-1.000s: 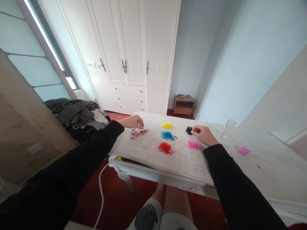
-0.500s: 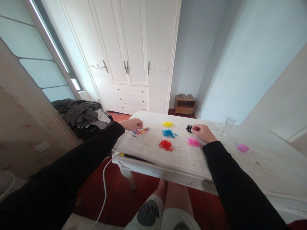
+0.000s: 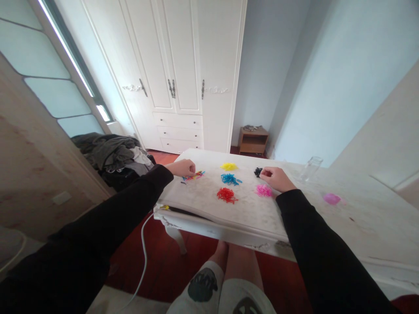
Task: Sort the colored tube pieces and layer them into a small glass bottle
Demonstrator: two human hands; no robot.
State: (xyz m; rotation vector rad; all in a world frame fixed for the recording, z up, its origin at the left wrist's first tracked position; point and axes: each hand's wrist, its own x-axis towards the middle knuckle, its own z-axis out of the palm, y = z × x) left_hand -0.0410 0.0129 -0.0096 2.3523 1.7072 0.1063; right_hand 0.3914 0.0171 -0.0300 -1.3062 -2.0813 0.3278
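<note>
My left hand [image 3: 183, 167] is over the mixed-colour pile of small rubber bands [image 3: 195, 176] on the left of the white table. Its fingers are curled together, and what they pinch is too small to see. At the black pile [image 3: 258, 172], my right hand [image 3: 277, 179] has thumb and fingertips pressed together, their contents hidden. Between the hands lie a yellow pile [image 3: 228, 166], a blue pile [image 3: 231, 179] and a red pile [image 3: 227, 195] of bands. A pink pile [image 3: 263, 190] sits just below my right hand.
A clear glass jar [image 3: 310, 169] stands beyond my right hand. Farther right lies a pink translucent item [image 3: 332, 199] on the table [image 3: 248, 218]. A white cable [image 3: 143, 244] hangs by the left table edge. Dark clothes [image 3: 111, 152] are heaped at left.
My left hand has lowered slightly relative to the mixed pile, covering more of its far edge. My right hand stays at the black pile. The camera view has shifted a little.
</note>
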